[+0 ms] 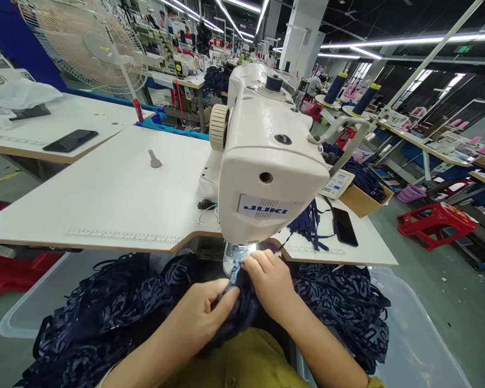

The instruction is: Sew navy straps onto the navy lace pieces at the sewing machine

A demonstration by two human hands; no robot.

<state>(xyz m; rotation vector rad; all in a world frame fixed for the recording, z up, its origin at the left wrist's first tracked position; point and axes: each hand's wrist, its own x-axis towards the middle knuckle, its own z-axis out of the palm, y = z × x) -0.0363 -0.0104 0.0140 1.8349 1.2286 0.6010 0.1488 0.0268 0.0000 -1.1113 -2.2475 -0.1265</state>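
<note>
A white sewing machine [270,161] stands straight in front of me, its lit needle area low over a small metal plate. My left hand [210,310] pinches a dark navy patterned piece of fabric [238,276] between thumb and fingers. Close to the needle, my right hand [269,272] has its fingers closed on the upper end of the same fabric. The needle itself is hidden behind my right fingers. More navy patterned garments [117,302] pile up on the left, and a second heap [343,307] lies on the right.
The white tabletop [117,188] carries a small grey metal piece [154,159], navy straps [309,223] and a black phone [345,227]. Clear plastic bins [420,328] sit below its edge. A cardboard box [366,198], a red stool [436,222] and a large fan [89,46] stand around.
</note>
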